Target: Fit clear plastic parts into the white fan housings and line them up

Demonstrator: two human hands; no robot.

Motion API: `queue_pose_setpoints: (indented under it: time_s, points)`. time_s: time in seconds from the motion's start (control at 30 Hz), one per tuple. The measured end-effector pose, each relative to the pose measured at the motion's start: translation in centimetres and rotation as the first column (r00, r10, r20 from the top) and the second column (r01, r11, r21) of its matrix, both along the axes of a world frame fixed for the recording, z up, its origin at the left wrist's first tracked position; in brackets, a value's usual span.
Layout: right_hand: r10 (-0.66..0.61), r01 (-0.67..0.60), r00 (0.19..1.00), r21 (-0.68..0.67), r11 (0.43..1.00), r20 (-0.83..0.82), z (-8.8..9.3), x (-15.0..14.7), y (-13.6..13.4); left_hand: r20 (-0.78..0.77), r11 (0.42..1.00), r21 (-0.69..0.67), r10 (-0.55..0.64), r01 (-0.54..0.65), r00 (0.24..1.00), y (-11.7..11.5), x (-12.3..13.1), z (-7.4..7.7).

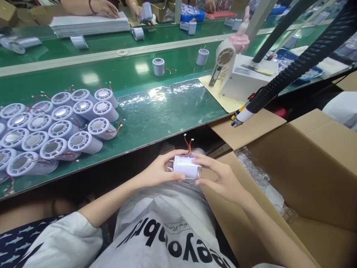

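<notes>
A white cylindrical unit lies sideways between my two hands, in front of my body and below the bench edge. Red and yellow wires with small white connectors stick up from it. My left hand grips its left end, fingers over the top and thumb below. At the right end, which looks clear and shiny, my right hand closes its fingers and thumb round the unit. Many similar white cylinders stand grouped on the green bench to the left.
An open cardboard box with clear plastic pieces is at the right. A black hose with a metal nozzle hangs above it. A white machine stands on the bench. Across the belt, other people's hands work near a paper stack.
</notes>
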State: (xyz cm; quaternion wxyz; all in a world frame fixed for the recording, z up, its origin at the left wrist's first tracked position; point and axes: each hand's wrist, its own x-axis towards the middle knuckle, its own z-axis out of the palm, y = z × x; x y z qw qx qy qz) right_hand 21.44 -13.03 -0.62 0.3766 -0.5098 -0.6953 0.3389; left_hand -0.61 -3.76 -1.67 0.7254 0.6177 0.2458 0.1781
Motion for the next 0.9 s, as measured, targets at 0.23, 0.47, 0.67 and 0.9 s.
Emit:
queue_pose_setpoints:
  time_s: [0.23,0.47,0.67,0.9]
  points:
    - [-0.048,0.012,0.981,-0.192,0.981,-0.187,0.4,-0.1,-0.5,-0.011,0.965,0.260,-0.023,0.025,1.000,0.0,-0.3,0.7]
    - [-0.092,-0.024,0.943,-0.343,0.939,-0.320,1.2,-0.4,-0.3,-0.018,0.940,0.339,-0.035,0.039,0.999,-0.1,-0.6,0.9]
    - [-0.134,-0.080,0.894,-0.444,0.892,-0.429,1.0,-0.4,-0.3,-0.063,0.912,0.406,-0.034,0.057,0.997,-0.1,-0.7,1.1]
    - [-0.227,-0.114,0.828,-0.549,0.828,-0.513,0.4,-0.5,-0.1,-0.069,0.866,0.494,-0.046,0.075,0.997,0.0,-0.6,1.5]
